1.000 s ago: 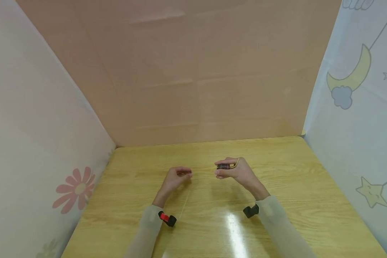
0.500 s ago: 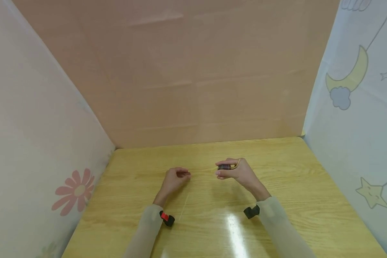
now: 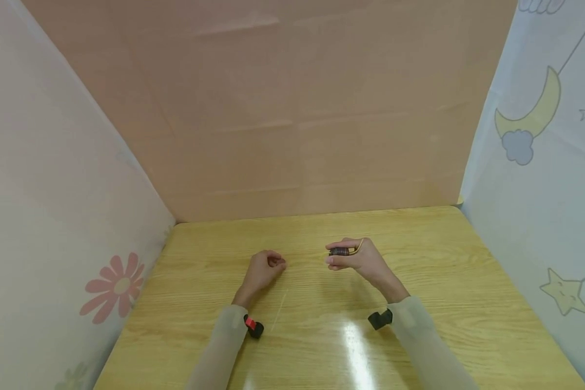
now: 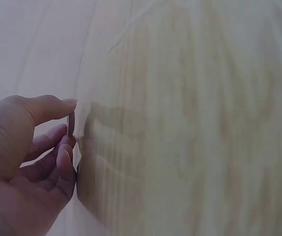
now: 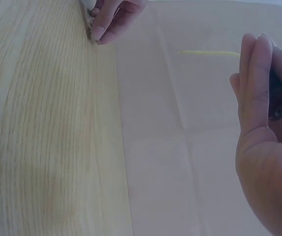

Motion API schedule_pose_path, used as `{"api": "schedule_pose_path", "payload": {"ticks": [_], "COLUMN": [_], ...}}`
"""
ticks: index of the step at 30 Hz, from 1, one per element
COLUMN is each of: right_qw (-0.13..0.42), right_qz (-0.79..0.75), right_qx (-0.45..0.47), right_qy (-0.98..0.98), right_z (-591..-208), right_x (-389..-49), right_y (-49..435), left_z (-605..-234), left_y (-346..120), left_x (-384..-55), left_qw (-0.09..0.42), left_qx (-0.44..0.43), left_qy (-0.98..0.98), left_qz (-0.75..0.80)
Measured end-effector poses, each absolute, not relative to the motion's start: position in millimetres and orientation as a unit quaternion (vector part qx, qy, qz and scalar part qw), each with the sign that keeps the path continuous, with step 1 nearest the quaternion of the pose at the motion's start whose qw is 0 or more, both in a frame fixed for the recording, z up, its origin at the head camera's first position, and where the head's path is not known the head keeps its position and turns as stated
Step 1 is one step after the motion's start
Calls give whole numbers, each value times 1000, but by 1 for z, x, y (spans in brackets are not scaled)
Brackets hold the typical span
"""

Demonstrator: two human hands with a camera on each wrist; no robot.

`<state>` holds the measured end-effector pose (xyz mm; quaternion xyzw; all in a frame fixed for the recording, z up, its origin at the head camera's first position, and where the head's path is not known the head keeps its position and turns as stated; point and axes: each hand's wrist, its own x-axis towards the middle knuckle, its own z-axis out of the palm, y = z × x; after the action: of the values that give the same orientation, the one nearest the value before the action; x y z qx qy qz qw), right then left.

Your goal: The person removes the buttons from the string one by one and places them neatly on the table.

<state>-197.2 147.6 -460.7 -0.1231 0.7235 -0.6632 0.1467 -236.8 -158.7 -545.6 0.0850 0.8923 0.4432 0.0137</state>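
Observation:
Thumb and fingers of my right hand (image 3: 363, 260) grip a short dark ringed cylinder, like a stack of discs (image 3: 339, 252), level above the table. A yellow cord (image 5: 207, 52) juts from the stack's left end, and more of it curves out beside the palm. My left hand (image 3: 265, 269) is low over the wood, left of the stack and apart from it. Between its thumb and a fingertip it pinches a thin brown disc (image 4: 71, 124), seen edge-on in the left wrist view. In the right wrist view the fingers hide most of the stack.
The wood-grain table (image 3: 419, 244) reaches back to a brown paper-like wall (image 3: 292, 119). A thin pale strand (image 3: 279, 309) lies on it near my left wrist. Patterned pale panels (image 3: 536, 216) stand at both sides. Each sleeve bears a dark wrist camera (image 3: 380, 319).
My left hand has drawn slightly left, away from the stack, and its fingers have curled in a little. The right hand holds the stack in nearly the same place.

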Motion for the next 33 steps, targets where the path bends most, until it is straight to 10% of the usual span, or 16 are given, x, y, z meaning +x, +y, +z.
{"api": "schedule_pose_path", "payload": {"ticks": [33], "right_qw": [161], "right_qz": [-678], "right_qx": [-131], "right_qy": [705], "right_z": [-468], "right_x": [-197], "right_y": [150], "left_z": [-550], "left_y": [-159], "left_x": [-241], "left_qw": [0], "left_qx": [80], "left_qy": [902], "left_qz": [425]}}
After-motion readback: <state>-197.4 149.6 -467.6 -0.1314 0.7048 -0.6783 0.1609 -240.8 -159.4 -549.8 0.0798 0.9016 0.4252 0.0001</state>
